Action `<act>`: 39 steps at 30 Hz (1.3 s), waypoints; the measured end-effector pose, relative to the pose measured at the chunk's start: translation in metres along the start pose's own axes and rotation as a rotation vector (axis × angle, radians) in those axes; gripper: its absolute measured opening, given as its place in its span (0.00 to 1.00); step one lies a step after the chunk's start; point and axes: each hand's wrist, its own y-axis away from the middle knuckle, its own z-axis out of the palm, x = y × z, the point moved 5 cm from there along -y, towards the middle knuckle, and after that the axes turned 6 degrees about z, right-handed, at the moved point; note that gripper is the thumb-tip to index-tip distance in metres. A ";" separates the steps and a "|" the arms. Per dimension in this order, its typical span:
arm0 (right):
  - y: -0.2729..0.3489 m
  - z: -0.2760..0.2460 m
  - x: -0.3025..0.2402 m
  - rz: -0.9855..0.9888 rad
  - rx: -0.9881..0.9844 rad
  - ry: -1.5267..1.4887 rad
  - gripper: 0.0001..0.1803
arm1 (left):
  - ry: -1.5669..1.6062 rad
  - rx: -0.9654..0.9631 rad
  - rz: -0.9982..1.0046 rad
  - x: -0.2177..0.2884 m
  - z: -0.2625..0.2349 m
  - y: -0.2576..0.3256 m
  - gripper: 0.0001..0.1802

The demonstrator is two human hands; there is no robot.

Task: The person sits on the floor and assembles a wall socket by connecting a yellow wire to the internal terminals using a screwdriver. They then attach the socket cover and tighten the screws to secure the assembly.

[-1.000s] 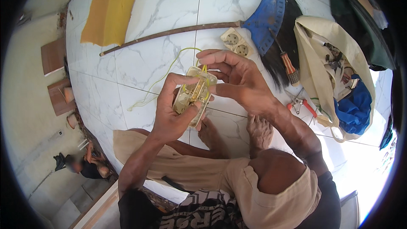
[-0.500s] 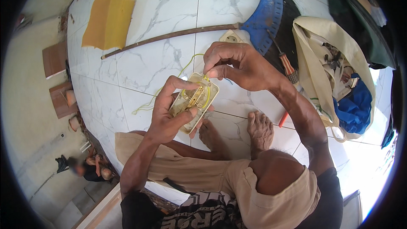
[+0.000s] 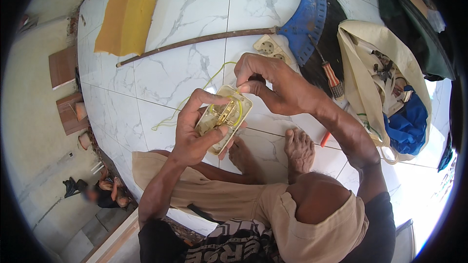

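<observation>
the cream plastic socket housing with brass contacts inside sits at the centre of the view, open side up, above the white marble-patterned tile floor. the left hand is clamped around it from seven o'clock, thumb across its lower edge. the right hand, at two o'clock from the housing, has fingertips pinched together on the thin yellow wire that loops through the housing and trails off toward nine o'clock. at one o'clock lie a cream double socket faceplate, a blue-headed broom with a long wooden stick and an orange-handled screwdriver. a beige cloth bag lies at three o'clock, a yellow cloth at eleven.
</observation>
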 end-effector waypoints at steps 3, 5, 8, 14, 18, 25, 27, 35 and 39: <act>0.002 0.000 -0.006 -0.177 0.065 0.018 0.06 | -0.044 0.014 0.036 0.001 0.000 0.001 0.23; 0.004 -0.002 -0.006 -0.201 0.068 -0.012 0.05 | -0.063 0.010 0.053 0.001 0.000 0.001 0.22; 0.006 -0.004 -0.008 -0.178 0.050 -0.066 0.05 | -0.073 0.023 0.071 0.003 0.002 0.002 0.22; 0.005 -0.008 -0.007 -0.094 -0.026 -0.211 0.07 | -0.140 0.047 0.125 0.008 0.007 0.004 0.22; 0.000 -0.007 0.005 0.146 -0.093 -0.309 0.08 | -0.190 0.065 0.140 0.009 0.009 0.004 0.21; -0.020 -0.017 -0.002 0.371 -0.277 -0.177 0.10 | -0.293 0.045 0.187 0.011 0.007 0.004 0.21; -0.023 -0.018 -0.003 0.374 -0.298 -0.132 0.09 | -0.327 0.024 0.207 0.010 0.007 0.004 0.22; -0.045 -0.018 0.000 0.409 -0.314 -0.055 0.12 | -0.392 0.108 0.183 0.018 -0.003 0.002 0.21; -0.052 -0.029 -0.005 0.310 -0.099 -0.067 0.16 | -0.303 0.135 0.170 0.025 -0.013 -0.005 0.19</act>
